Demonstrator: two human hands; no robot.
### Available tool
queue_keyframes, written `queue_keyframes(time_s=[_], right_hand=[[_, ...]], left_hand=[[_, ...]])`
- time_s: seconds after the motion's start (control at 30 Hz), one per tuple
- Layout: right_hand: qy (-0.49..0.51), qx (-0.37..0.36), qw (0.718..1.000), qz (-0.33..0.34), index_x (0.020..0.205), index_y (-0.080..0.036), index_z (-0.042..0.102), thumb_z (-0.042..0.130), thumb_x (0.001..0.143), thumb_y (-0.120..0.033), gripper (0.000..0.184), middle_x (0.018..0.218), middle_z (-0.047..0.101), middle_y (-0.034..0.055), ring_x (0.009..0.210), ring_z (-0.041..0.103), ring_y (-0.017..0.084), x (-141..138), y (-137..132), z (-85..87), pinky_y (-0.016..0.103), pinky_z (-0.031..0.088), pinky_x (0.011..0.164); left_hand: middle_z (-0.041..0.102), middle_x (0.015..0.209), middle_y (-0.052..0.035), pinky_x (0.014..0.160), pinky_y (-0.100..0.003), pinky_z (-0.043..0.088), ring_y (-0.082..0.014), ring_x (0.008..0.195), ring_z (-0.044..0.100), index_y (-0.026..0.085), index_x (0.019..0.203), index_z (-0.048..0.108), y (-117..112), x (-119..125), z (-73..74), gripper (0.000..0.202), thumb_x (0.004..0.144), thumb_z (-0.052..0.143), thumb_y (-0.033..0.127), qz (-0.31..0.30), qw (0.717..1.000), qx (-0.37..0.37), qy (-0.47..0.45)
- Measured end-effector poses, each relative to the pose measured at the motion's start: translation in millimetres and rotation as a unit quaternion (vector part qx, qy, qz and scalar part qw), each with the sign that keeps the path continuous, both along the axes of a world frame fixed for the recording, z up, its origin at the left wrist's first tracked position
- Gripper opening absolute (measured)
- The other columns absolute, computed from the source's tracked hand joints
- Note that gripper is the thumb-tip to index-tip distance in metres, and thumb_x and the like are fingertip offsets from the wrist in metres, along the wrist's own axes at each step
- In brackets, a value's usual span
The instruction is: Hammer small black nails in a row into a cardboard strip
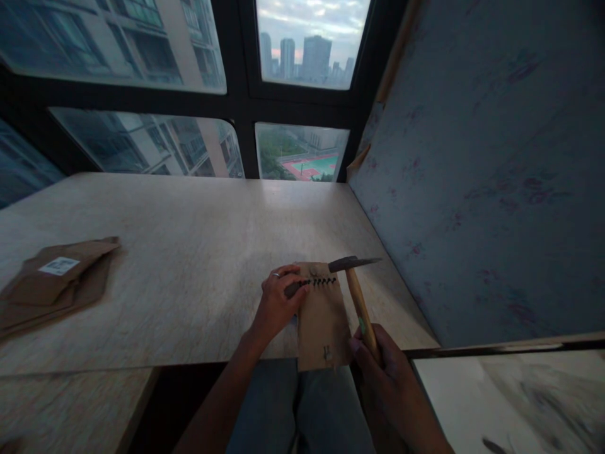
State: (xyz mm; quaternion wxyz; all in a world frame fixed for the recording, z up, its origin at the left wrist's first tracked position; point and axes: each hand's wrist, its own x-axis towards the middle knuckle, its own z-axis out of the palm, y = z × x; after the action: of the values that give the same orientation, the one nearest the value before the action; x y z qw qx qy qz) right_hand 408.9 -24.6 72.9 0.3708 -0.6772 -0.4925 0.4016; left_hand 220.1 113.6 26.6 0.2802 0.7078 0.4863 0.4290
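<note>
My right hand (385, 366) is wrapped round the wooden handle of a hammer (360, 302). The hammer's dark metal head is raised over the upper right corner of a brown cardboard piece (319, 321). My left hand (281, 297) rests at the cardboard's upper left edge, fingers closed round a short dark piece (292, 290) whose kind I cannot make out. Beside those fingers, a row of several small dark nail-like pieces (325, 281) crosses the cardboard. A few more small pieces (326, 352) lie near its lower edge, which juts over the front of the counter.
A pale marble-patterned counter (198, 252) runs under the dark-framed window. Flattened brown cardboard (57, 284) with a white label lies at the left. A wall with flowered paper (496, 189) borders the right. Below right is a white surface (472, 391).
</note>
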Motion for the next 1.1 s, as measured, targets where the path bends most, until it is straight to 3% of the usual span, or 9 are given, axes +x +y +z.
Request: queue_keyframes(time_s=[0.53,0.63,0.73,0.8,0.9,0.97,1.1], right_hand=[[-0.015,0.004,0.999,-0.049,0.086,-0.021,0.055,0.053,0.09,-0.061,0.04,0.068,0.051,-0.0026,0.062,0.05,0.016,0.0,0.3,-16.8,0.026,0.042,0.058],[-0.017,0.001,0.997,-0.073,0.086,-0.022,0.055,0.053,0.09,-0.062,0.04,0.065,0.048,-0.0039,0.059,0.048,0.016,3.3,-6.3,-15.8,0.025,0.041,0.055],[-0.017,-0.009,0.996,-0.091,0.086,-0.023,0.054,0.051,0.09,-0.065,0.041,0.064,0.047,-0.004,0.056,0.047,0.016,7.1,-16.6,-14.9,0.025,0.04,0.052],[-0.012,-0.017,0.994,-0.105,0.085,-0.024,0.054,0.05,0.09,-0.065,0.042,0.064,0.048,-0.0034,0.056,0.048,0.016,9.4,-24.5,-14.8,0.025,0.041,0.052],[-0.011,-0.02,0.991,-0.134,0.088,-0.023,0.058,0.052,0.088,-0.066,0.044,0.071,0.058,0.0001,0.067,0.058,0.019,13.4,-36.3,-17.1,0.027,0.047,0.06],[-0.023,-0.017,0.989,-0.148,0.092,-0.021,0.062,0.054,0.086,-0.068,0.047,0.082,0.066,0.0041,0.08,0.063,0.023,16.7,-43.6,-20.8,0.028,0.049,0.066],[-0.029,-0.022,0.989,-0.144,0.095,-0.02,0.065,0.053,0.085,-0.07,0.053,0.089,0.07,0.0078,0.092,0.064,0.027,23.4,-57.1,-28.8,0.029,0.049,0.068]], left_hand=[[0.067,0.12,-0.0094,0.103,-0.047,0.049,-0.0233,0.117,0.061,0.022,0.093,0.07,-0.3,-2.4,-0.9,0.012,0.083,0.065,0.024,-0.012,0.999,0.02,-0.024],[0.064,0.128,-0.0102,0.11,-0.05,0.043,-0.0256,0.129,0.053,0.022,0.108,0.066,-6.4,-7.7,7.4,0.025,0.083,0.065,0.028,0.016,0.998,0.056,-0.016],[0.059,0.135,-0.0111,0.112,-0.05,0.038,-0.0277,0.134,0.048,0.023,0.119,0.061,-29.1,-17.4,18.9,0.038,0.083,0.066,0.034,0.091,0.994,0.066,-0.017],[0.062,0.131,-0.0111,0.104,-0.047,0.046,-0.0282,0.124,0.056,0.023,0.118,0.061,-54.4,-24.1,21.9,0.041,0.082,0.067,0.042,0.174,0.983,0.017,-0.053],[0.07,0.109,-0.0096,0.079,-0.037,0.056,-0.0251,0.093,0.067,0.021,0.104,0.065,-96.9,-28.0,13.7,0.048,0.074,0.07,0.058,0.292,0.932,-0.146,-0.159],[0.072,0.095,-0.0086,0.068,-0.031,0.055,-0.0237,0.085,0.069,0.02,0.097,0.067,-119.2,-23.9,3.0,0.055,0.065,0.074,0.064,0.296,0.895,-0.235,-0.238],[0.073,0.084,-0.0104,0.049,-0.027,0.05,-0.0218,0.066,0.069,0.016,0.088,0.071,-135.7,-4.4,-8.9,0.065,0.053,0.079,0.07,0.209,0.836,-0.382,-0.333]])
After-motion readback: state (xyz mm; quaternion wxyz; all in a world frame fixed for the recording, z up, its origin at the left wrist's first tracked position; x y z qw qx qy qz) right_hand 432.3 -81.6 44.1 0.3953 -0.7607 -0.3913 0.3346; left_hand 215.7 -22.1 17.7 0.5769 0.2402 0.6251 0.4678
